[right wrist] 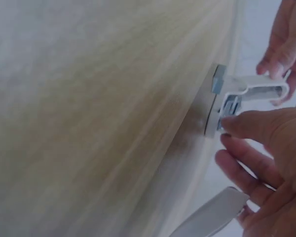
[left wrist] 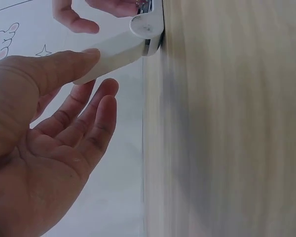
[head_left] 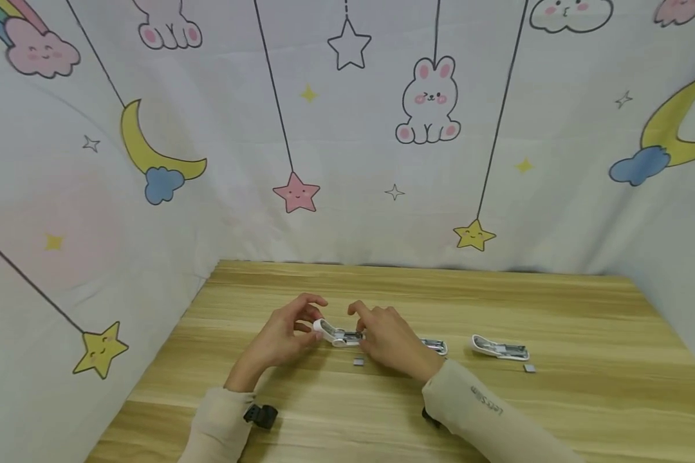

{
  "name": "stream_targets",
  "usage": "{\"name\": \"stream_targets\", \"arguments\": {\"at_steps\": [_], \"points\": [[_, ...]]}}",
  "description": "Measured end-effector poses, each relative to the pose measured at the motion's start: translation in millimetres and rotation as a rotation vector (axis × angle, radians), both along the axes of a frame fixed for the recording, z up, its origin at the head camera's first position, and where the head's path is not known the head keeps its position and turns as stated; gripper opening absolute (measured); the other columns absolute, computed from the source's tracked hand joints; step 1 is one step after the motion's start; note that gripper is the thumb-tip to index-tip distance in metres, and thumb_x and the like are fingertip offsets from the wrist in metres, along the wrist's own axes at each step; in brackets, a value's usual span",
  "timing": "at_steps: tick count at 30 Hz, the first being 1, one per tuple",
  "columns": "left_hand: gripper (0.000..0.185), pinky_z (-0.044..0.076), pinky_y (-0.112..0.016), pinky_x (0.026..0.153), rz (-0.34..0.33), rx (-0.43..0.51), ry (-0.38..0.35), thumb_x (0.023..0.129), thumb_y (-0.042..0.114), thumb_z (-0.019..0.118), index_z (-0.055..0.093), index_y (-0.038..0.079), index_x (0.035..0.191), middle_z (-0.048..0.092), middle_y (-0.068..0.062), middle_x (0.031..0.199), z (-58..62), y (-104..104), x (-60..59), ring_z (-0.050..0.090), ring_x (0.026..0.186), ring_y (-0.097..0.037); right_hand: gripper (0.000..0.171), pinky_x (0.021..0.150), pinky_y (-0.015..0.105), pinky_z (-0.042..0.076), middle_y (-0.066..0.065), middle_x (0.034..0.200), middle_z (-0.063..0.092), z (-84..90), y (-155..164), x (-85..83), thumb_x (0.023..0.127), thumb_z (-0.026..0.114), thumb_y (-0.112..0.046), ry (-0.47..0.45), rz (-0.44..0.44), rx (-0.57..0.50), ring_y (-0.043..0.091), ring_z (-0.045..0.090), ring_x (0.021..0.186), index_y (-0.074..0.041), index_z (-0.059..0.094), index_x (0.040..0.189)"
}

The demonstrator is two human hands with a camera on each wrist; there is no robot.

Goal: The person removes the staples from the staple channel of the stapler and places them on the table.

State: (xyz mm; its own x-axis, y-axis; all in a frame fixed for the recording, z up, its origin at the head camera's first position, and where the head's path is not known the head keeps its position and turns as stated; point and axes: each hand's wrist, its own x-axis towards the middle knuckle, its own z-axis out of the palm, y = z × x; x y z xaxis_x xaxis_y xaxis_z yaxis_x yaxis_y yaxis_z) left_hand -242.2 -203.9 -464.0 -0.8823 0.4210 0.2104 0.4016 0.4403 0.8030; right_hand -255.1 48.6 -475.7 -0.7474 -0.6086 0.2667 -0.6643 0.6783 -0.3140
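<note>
White plastic stapler (head_left: 337, 334), hinged open, sits mid-table on the pale wooden tabletop (head_left: 585, 399). Her left hand (head_left: 284, 337) pinches its lid end at nine o'clock; her right hand (head_left: 385, 337) touches the metal magazine at three o'clock, fingers loosely spread.
</note>
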Motion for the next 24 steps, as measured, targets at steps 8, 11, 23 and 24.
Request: {"name": "stream_targets", "arguments": {"at_steps": [8, 11, 23, 24], "points": [[0.050, 0.055, -0.045, 0.087, -0.013, 0.017, 0.028, 0.089, 0.003, 0.074, 0.055, 0.024, 0.130, 0.067, -0.004, 0.109, 4.2, 22.0, -1.3, 0.067, 0.103, -0.022, 0.055, 0.079, 0.036, 0.052, -0.003, 0.092, 0.076, -1.8, 2.4, -5.1, 0.079, 0.076, -0.001, -0.072, 0.035, -0.106, 0.019, 0.067, 0.083, -0.014, 0.051, 0.127], [0.047, 0.055, -0.046, 0.086, -0.029, 0.011, 0.045, 0.090, 0.003, 0.073, 0.056, 0.019, 0.130, 0.069, -0.004, 0.109, 1.6, 31.1, -3.5, 0.067, 0.102, -0.021, 0.054, 0.080, 0.037, 0.052, -0.002, 0.091, 0.076, -2.8, 2.9, -6.5, 0.080, 0.077, -0.001, -0.086, 0.047, -0.138, 0.020, 0.068, 0.084, -0.012, 0.050, 0.126], [0.050, 0.054, -0.038, 0.084, -0.051, -0.095, 0.165, 0.083, -0.006, 0.075, 0.057, 0.013, 0.126, 0.072, -0.001, 0.103, -13.5, 50.6, -7.0, 0.068, 0.097, -0.018, 0.067, 0.094, 0.048, 0.047, 0.003, 0.108, 0.074, 14.6, 17.9, -1.9, 0.080, 0.080, -0.009, -0.122, -0.027, -0.165, 0.027, 0.066, 0.101, -0.016, 0.046, 0.137], [0.050, 0.054, -0.038, 0.084, -0.049, -0.098, 0.161, 0.083, -0.006, 0.075, 0.057, 0.014, 0.126, 0.071, 0.000, 0.103, -13.8, 50.5, -7.2, 0.068, 0.097, -0.018, 0.068, 0.096, 0.049, 0.047, 0.004, 0.110, 0.073, 19.6, 23.5, -1.2, 0.080, 0.081, -0.009, -0.124, -0.038, -0.174, 0.027, 0.065, 0.105, -0.017, 0.046, 0.138]]}}
